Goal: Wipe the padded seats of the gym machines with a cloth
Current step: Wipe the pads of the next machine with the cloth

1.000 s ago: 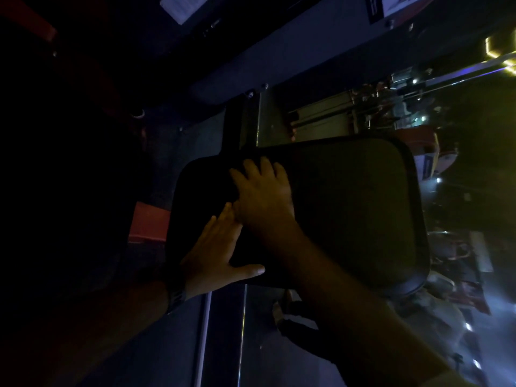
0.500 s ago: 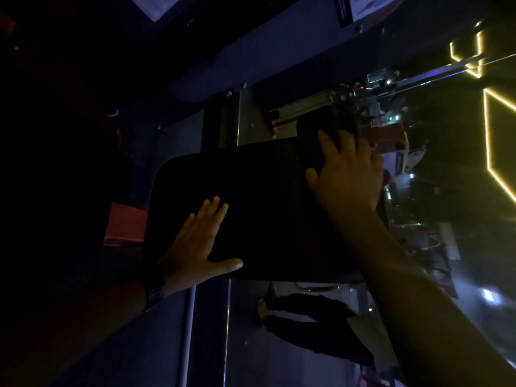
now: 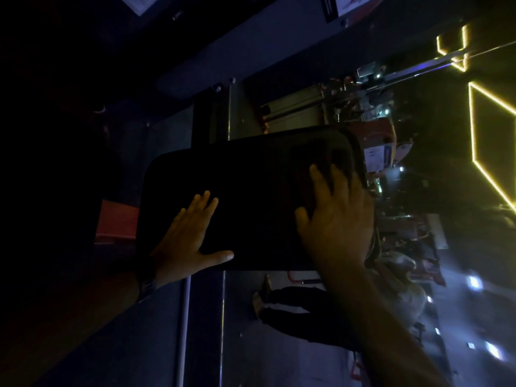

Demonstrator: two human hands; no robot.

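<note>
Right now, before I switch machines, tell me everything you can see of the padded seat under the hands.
The padded seat is a black rounded rectangle with a raised seam round its rim, smooth like vinyl; the dim light hides any marks. It is fixed to a dark upright post behind its upper left. The left hand lies flat on its lower left part, thumb along the near edge. The right hand presses what looks like a dark bunched cloth at its right end.
</note>
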